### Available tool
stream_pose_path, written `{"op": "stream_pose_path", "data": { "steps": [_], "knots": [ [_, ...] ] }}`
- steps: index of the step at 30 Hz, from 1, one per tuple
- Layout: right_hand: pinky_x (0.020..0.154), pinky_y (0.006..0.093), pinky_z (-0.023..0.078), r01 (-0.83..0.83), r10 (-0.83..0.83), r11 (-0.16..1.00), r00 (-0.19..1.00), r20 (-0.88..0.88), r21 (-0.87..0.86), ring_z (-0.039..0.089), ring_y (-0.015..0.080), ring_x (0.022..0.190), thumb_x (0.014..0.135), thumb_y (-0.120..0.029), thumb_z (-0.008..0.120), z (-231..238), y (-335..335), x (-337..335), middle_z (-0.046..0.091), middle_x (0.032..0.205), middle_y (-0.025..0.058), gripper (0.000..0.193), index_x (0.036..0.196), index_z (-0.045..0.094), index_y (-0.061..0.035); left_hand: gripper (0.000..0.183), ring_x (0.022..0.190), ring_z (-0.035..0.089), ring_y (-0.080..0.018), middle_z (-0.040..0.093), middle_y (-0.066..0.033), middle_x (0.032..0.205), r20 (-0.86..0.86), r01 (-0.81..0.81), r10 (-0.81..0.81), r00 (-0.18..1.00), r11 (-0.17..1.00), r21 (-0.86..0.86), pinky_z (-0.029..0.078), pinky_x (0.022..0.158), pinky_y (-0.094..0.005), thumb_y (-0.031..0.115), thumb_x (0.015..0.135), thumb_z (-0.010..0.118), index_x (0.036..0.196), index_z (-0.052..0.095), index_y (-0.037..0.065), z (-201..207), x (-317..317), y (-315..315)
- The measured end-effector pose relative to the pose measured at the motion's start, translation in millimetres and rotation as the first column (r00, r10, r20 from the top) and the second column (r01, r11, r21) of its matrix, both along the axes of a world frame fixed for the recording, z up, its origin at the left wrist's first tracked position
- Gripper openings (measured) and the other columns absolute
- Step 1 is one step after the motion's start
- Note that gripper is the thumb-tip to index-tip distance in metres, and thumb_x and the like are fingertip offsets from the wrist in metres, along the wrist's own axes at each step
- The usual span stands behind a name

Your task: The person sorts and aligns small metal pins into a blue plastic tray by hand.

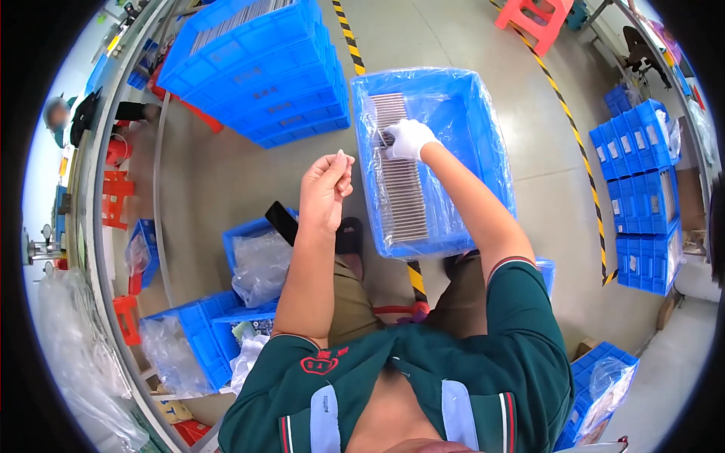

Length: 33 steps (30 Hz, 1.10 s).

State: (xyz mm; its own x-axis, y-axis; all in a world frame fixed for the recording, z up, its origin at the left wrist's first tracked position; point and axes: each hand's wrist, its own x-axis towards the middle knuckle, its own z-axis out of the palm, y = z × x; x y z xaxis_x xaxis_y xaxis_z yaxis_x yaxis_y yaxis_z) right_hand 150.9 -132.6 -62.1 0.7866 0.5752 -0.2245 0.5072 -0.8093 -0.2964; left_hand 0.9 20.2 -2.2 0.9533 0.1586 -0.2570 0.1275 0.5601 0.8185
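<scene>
In front of me stands a blue plastic crate (pixel 491 151) lined with clear plastic film. Slim metal rods (pixel 404 200) lie side by side in a long row along its left half. My right hand (pixel 408 140), in a white glove with dark fingertips, reaches into the crate, its fingers curled on rods towards the far part of the row. Just left of the crate, my bare left hand (pixel 326 189) is raised with thumb and fingers pinched together. Whatever it may hold is too small to make out.
Stacked blue crates (pixel 264 94) stand at the far left, the top one filled with flat pieces. More crates (pixel 642 196) are piled on the right. Near my left leg are a bag-lined crate (pixel 260 264) and a dark phone-like object (pixel 282 222). A red stool (pixel 536 23) stands far right.
</scene>
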Motion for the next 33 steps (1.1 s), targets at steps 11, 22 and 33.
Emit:
{"op": "stream_pose_path", "data": {
  "steps": [11, 22, 33],
  "knots": [
    [0.081, 0.0373, 0.046, 0.215, -0.214, 0.977, 0.961, -0.173, -0.015, 0.059, 0.0314, 0.095, 0.072, -0.019, 0.05, -22.6, 16.4, 41.3, 0.06, 0.101, 0.0183, 0.032, 0.096, 0.064, -0.0042, 0.018, 0.053, 0.04, -0.0064, 0.05, -0.0004, 0.068, -0.02, 0.001, -0.001, 1.0, 0.999, -0.032, 0.032, 0.048, -0.0198, 0.019, 0.087, 0.054, 0.081, 0.057, 0.003, -0.4, 2.1, -5.0],
    [0.073, 0.0387, 0.048, -0.006, -0.014, 0.995, 0.981, 0.192, 0.101, 0.06, 0.0295, 0.085, 0.073, -0.009, 0.049, -23.2, -1.0, 8.4, 0.062, 0.09, 0.0144, 0.025, 0.089, 0.066, -0.0164, 0.017, 0.05, 0.04, -0.0034, 0.05, 0.0019, 0.064, -0.001, -0.006, 0.006, 1.0, 0.998, -0.056, 0.031, 0.046, -0.0185, 0.019, 0.086, 0.057, 0.079, 0.058, 0.003, 2.7, 0.3, -3.6],
    [0.082, 0.0381, 0.045, 0.066, -0.105, 0.962, 0.985, 0.134, 0.267, 0.056, 0.0309, 0.093, 0.073, -0.016, 0.056, -21.3, -25.1, 3.8, 0.06, 0.097, 0.0147, 0.028, 0.1, 0.063, -0.0134, 0.019, 0.051, 0.04, -0.0046, 0.049, 0.0011, 0.064, 0.002, -0.02, 0.02, 1.0, 0.998, -0.051, 0.031, 0.047, -0.019, 0.02, 0.086, 0.056, 0.08, 0.058, 0.002, 1.9, -1.3, -0.4]
  ]
}}
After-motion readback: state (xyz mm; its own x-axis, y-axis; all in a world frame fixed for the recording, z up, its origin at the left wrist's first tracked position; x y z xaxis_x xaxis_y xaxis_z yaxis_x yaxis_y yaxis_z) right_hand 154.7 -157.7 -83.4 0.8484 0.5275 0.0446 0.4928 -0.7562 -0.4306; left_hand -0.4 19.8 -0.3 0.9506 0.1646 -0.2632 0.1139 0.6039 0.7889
